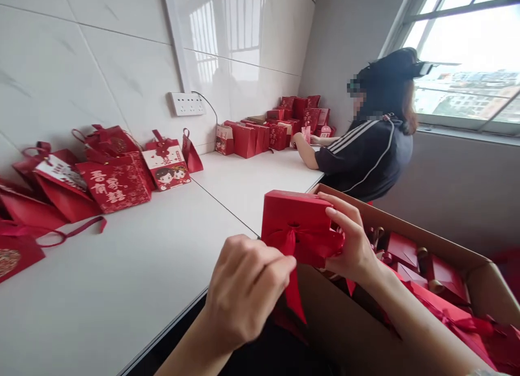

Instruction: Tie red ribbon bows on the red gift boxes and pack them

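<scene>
In front of me a red gift box (280, 211) is held up off the table, tilted toward me. My right hand (351, 238) grips its right side, thumb and fingers around the edge. A red ribbon (293, 289) is tied in a bow on the near face, its tails hanging below. My left hand (249, 289) is closed, thumb against forefinger, pinching the ribbon at the left of the bow. Part of the bow is covered by my fingers.
An open cardboard box (430, 235) with several red gift boxes stands at my right. Red gift bags (117, 183) line the white table (162, 257) along the wall. Across the corner a co-worker (365, 137) sits with hands near more red bags. A socket strip (187, 104) is on the wall.
</scene>
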A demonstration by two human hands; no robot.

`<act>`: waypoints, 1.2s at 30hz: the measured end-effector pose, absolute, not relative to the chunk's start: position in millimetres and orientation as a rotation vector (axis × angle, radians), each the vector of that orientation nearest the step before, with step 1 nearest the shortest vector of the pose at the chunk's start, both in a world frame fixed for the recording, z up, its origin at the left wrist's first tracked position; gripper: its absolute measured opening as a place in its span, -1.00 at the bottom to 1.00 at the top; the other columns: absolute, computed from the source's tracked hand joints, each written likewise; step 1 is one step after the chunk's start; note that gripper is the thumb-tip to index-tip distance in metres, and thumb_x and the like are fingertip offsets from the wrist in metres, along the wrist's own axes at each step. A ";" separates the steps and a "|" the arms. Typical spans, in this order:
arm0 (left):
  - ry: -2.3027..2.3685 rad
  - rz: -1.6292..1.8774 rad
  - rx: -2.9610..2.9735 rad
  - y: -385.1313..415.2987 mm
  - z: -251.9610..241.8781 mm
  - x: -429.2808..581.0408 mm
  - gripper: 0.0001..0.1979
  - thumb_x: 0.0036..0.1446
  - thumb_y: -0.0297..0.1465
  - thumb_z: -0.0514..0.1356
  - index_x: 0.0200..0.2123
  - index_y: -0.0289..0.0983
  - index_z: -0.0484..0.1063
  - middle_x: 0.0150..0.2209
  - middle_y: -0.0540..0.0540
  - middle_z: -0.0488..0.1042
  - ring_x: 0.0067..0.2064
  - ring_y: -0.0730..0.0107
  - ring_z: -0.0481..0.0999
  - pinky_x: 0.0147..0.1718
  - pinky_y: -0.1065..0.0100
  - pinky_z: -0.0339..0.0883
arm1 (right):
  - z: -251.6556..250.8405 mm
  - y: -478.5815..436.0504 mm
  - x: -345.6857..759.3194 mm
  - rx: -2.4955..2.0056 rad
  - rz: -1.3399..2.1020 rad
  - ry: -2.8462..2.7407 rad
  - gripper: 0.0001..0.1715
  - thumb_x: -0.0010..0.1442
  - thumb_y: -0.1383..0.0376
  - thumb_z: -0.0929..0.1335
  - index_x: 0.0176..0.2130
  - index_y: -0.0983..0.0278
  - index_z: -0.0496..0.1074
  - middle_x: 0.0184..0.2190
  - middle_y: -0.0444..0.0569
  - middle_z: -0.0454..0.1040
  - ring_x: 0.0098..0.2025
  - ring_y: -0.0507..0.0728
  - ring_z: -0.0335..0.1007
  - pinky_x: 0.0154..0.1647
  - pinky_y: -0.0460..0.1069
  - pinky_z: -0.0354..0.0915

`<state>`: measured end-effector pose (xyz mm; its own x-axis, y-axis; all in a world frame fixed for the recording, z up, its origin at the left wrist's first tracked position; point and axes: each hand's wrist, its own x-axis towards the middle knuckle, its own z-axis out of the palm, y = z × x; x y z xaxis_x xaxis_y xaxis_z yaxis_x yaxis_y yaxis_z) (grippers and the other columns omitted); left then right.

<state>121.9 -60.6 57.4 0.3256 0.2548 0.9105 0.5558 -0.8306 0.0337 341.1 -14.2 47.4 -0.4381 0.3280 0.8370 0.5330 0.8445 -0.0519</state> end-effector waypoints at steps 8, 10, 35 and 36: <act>-0.680 -1.385 -2.327 -33.5 46.9 140.9 -0.83 0.06 -0.60 0.18 -0.25 -0.31 0.41 -0.46 -0.05 0.49 -0.42 0.37 0.45 -0.28 0.27 0.29 | 41.5 -25.8 409.0 -0.920 -0.263 -1.990 -0.02 -0.07 0.20 0.53 0.23 0.09 0.08 0.14 0.17 0.23 0.15 0.39 0.25 0.00 0.32 0.35; -0.828 -1.377 -2.342 -12.5 35.8 136.0 -0.87 0.07 -0.56 0.15 -0.32 -0.23 0.41 -0.49 0.00 0.49 -0.45 0.38 0.46 -0.27 0.31 0.29 | 39.1 -19.3 430.2 -1.169 0.034 -1.745 -0.17 -0.07 0.11 0.51 0.13 0.13 0.20 0.01 0.09 0.36 0.06 0.35 0.34 0.00 0.30 0.35; -1.278 -1.216 -2.422 80.4 -47.1 27.9 -0.90 0.13 -0.25 0.11 -0.39 -0.08 0.39 -0.44 0.14 0.52 -0.39 0.35 0.52 -0.29 0.31 0.32 | -52.3 141.9 508.3 -1.631 0.483 -1.278 -0.27 -0.16 0.16 0.49 -0.06 0.28 0.17 0.10 0.21 0.17 0.24 0.37 0.02 0.30 0.27 -0.09; -1.249 -1.190 -2.445 79.9 -47.8 28.0 -0.91 0.13 -0.27 0.11 -0.39 -0.08 0.39 -0.45 0.14 0.52 -0.41 0.36 0.52 -0.31 0.32 0.31 | -57.8 150.7 505.4 -1.646 0.451 -1.326 -0.27 -0.14 0.17 0.48 -0.04 0.29 0.16 0.13 0.24 0.13 0.25 0.37 -0.01 0.31 0.25 -0.10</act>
<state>28.0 79.9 -47.8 0.3387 0.6194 0.7083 0.7375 -0.6422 0.2089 505.4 150.7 -57.8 0.3460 0.9010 0.2619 0.5541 0.0291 -0.8320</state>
